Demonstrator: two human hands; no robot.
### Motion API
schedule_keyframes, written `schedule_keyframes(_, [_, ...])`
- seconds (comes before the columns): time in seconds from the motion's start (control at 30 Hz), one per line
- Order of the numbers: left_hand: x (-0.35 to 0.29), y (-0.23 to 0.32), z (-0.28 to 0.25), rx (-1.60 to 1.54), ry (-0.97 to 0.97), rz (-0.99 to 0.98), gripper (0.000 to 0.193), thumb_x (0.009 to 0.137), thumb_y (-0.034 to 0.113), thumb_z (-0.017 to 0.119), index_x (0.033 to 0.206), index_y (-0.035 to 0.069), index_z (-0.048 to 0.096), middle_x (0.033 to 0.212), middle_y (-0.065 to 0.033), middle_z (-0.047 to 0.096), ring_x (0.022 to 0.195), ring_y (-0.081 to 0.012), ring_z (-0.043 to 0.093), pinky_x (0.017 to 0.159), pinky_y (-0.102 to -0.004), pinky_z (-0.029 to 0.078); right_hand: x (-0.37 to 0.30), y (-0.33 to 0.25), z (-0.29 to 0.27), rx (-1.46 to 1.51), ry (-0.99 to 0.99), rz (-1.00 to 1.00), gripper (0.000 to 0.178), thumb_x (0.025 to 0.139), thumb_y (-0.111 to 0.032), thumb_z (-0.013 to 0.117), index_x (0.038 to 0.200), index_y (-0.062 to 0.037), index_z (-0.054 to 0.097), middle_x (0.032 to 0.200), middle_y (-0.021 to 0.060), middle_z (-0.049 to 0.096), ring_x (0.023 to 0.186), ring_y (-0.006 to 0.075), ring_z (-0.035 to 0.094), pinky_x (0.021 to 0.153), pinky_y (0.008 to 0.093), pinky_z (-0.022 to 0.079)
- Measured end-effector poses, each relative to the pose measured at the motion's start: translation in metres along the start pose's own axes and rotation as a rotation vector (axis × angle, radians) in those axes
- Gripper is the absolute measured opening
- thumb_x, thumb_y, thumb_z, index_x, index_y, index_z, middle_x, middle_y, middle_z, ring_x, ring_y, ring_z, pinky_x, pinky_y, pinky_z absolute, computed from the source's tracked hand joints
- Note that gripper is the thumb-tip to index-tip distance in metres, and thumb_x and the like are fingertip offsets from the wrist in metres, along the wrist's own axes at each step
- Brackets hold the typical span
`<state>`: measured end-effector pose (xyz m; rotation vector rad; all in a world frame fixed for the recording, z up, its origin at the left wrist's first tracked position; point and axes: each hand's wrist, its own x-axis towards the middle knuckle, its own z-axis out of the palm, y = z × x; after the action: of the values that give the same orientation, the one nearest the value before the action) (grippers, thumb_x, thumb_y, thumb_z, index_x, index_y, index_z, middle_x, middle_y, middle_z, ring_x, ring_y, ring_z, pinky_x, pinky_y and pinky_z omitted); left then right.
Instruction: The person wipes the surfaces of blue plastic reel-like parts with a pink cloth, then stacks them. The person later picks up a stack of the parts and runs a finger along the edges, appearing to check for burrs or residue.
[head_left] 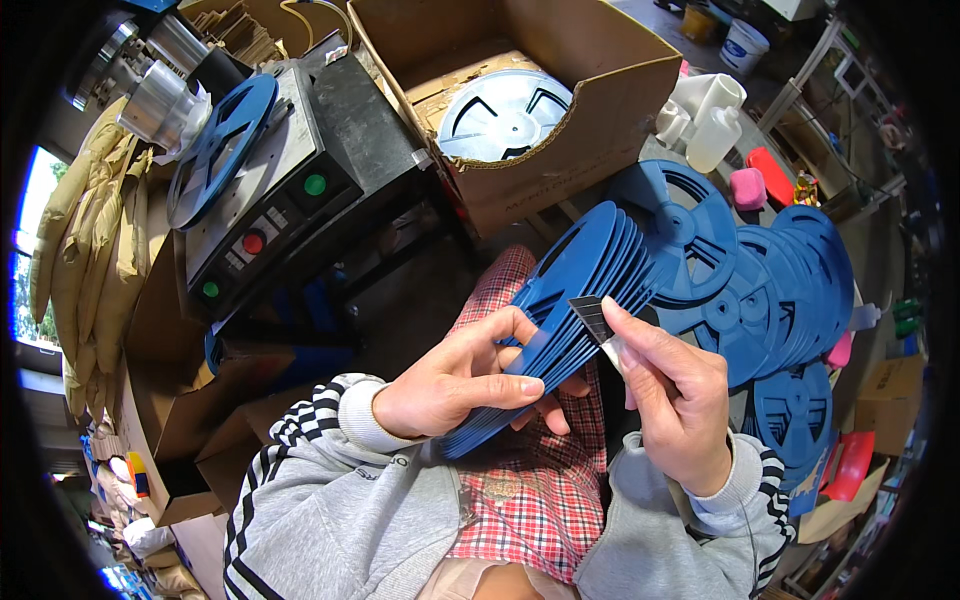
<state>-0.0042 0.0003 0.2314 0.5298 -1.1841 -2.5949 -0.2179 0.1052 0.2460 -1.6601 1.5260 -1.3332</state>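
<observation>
A fanned stack of blue plastic reel discs (585, 250) stands tilted over my lap. My left hand (465, 375) is closed around its near side, the thumb in front and other fingers reaching through and behind. In my right hand (675, 395), a small dark, blade-like flat piece (590, 318) with a pale end is pinched between thumb and fingers. It sits right at the stack's right-hand edges; whether it touches them I cannot tell. Part of the stack's lower side is hidden by my left hand.
More blue discs (740, 310) lie overlapped to the right. An open cardboard box (570, 180) with a pale disc (505, 112) stands ahead. A black machine (270, 215) with push buttons and a mounted blue disc is at left. White bottles (714, 138) and a pink sponge (747, 189) sit beyond the discs.
</observation>
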Motion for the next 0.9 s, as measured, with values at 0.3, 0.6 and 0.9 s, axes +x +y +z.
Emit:
schedule_keyframes(0.3, [0.001, -0.002, -0.001, 0.020, 0.022, -0.008, 0.032, 0.096, 0.006, 0.060, 0.122, 0.001, 0.040, 0.123, -0.0355, 0.061, 0.099, -0.0338, 0.072, 0.077, -0.0321, 0.055, -0.001, -0.012, 0.002, -0.023, -0.052, -0.006, 0.036, 0.094, 0.002, 0.059, 0.130, -0.0003, 0.065, 0.078, 0.0098, 0.069, 0.056, 0.0083, 0.055, 0.051, 0.0229, 0.043])
schedule_keyframes(0.6, [-0.001, -0.001, -0.001, -0.028, -0.016, 0.000, 0.026, 0.099, 0.009, 0.061, 0.118, 0.004, 0.043, 0.120, -0.0220, 0.065, 0.097, -0.0254, 0.072, 0.076, -0.0291, 0.053, 0.001, 0.003, 0.000, -0.002, -0.001, -0.013, 0.038, 0.096, 0.004, 0.057, 0.133, -0.0008, 0.063, 0.080, 0.0063, 0.068, 0.054, 0.0054, 0.050, 0.048, 0.0203, 0.040])
schedule_keyframes(0.9, [0.000, -0.001, -0.003, 0.004, -0.023, 0.016, 0.028, 0.099, 0.008, 0.061, 0.120, 0.002, 0.043, 0.115, -0.0187, 0.066, 0.097, -0.0238, 0.072, 0.074, -0.0292, 0.053, -0.006, -0.007, 0.007, 0.042, -0.062, -0.007, 0.036, 0.095, 0.003, 0.057, 0.131, -0.0001, 0.065, 0.081, 0.0073, 0.070, 0.054, 0.0062, 0.052, 0.050, 0.0217, 0.043])
